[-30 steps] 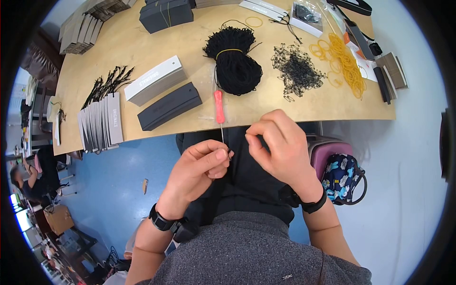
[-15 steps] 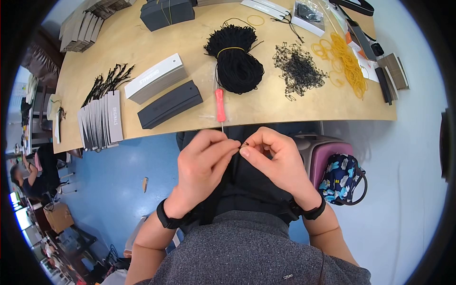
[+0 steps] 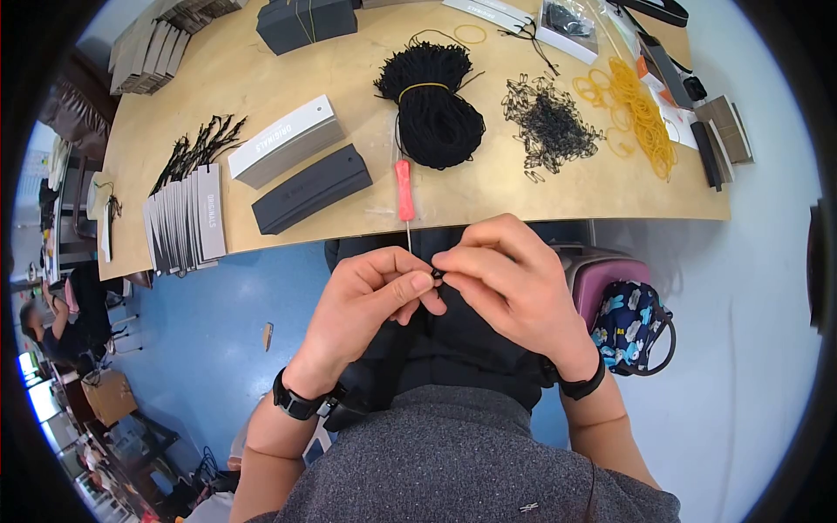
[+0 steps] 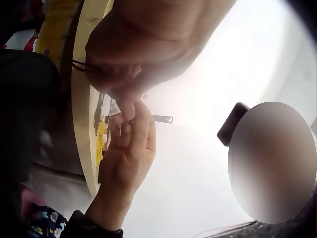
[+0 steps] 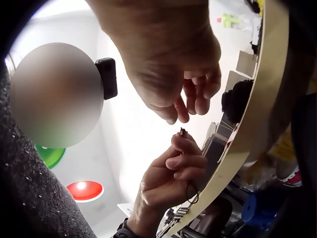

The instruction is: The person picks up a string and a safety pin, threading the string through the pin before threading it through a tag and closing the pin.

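Note:
In the head view my left hand pinches a small piece of black cord between thumb and index finger. The dark end of the cord pokes out above those fingertips in the right wrist view, and a thin loop hangs beneath the hand. My right hand is just beside it, thumb and index finger close around the cord end with a small gap. A screwdriver-like tool with a red handle lies at the table edge, its thin metal shaft jutting toward my left hand.
On the table are a bundle of black cords, a pile of small black pins and yellow rubber bands. Stacks of white tags and dark tags stand left, beside strung grey tags. A flowered bag is at right.
My right hand came in from the right to meet the left at the cord. The left hand turned over and back, and now pinches the cord slightly further right.

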Demonstrator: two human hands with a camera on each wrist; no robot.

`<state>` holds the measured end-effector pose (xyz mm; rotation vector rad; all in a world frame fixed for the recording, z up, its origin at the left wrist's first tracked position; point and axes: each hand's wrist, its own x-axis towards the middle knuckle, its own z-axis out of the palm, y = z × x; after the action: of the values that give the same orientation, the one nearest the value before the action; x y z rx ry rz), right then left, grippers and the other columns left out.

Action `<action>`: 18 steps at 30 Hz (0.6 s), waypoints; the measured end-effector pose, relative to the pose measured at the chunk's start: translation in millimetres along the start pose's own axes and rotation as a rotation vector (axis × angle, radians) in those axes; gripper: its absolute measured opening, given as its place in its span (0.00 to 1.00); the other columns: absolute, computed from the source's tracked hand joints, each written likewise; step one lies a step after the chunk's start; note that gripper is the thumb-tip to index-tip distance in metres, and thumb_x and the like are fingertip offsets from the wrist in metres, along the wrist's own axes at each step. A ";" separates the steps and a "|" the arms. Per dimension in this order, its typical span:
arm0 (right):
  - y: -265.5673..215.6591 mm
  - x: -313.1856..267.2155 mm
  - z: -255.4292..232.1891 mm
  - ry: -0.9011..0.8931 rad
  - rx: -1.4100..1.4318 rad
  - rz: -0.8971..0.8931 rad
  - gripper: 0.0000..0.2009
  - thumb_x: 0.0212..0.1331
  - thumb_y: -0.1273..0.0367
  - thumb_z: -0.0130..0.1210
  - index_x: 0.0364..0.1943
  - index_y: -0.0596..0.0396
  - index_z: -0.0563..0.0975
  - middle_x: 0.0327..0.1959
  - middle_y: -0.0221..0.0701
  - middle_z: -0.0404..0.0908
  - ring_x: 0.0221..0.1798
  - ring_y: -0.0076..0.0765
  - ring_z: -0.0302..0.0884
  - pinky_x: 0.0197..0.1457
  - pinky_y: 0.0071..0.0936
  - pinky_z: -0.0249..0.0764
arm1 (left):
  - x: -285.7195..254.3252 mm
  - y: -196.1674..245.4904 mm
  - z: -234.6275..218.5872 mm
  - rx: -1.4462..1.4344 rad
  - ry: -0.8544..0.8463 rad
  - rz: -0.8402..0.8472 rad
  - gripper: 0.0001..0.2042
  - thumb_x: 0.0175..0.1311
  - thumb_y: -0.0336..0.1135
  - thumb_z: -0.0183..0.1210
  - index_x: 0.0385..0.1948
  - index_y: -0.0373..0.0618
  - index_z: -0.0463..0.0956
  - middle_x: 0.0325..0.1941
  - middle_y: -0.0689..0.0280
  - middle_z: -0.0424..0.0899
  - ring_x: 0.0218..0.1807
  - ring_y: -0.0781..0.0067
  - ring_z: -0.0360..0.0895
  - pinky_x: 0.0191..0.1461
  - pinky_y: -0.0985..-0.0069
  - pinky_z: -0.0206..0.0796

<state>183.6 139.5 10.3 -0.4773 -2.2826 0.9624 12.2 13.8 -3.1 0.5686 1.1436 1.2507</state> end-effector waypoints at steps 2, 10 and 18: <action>7.1 3.3 0.0 -0.083 -0.078 -0.210 0.10 0.50 0.74 0.67 0.38 0.52 0.81 0.36 0.29 0.76 0.37 0.37 0.78 0.40 0.33 0.73 | -0.3 0.9 -0.4 -0.003 -0.010 -0.006 0.08 0.73 0.32 0.57 0.41 0.37 0.81 0.31 0.63 0.87 0.27 0.87 0.70 0.32 0.87 0.62; 1.1 -0.9 4.0 -0.085 -0.102 -0.208 0.09 0.49 0.74 0.66 0.35 0.54 0.80 0.34 0.29 0.76 0.37 0.36 0.77 0.41 0.32 0.71 | -3.6 1.6 -2.5 -0.004 -0.003 -0.039 0.08 0.72 0.32 0.58 0.41 0.36 0.81 0.31 0.62 0.87 0.27 0.87 0.69 0.31 0.87 0.62; 12.7 -3.9 16.1 -0.111 -0.182 -0.212 0.08 0.48 0.73 0.66 0.32 0.55 0.79 0.31 0.30 0.75 0.34 0.38 0.75 0.39 0.34 0.70 | -5.8 -7.1 14.6 0.851 0.299 0.457 0.02 0.61 0.23 0.63 0.34 0.38 0.83 0.30 0.65 0.85 0.24 0.86 0.70 0.26 0.84 0.59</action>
<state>177.1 137.6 -9.5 -0.2550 -2.4751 0.6959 28.9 9.8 -1.6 1.3667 1.8834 1.2115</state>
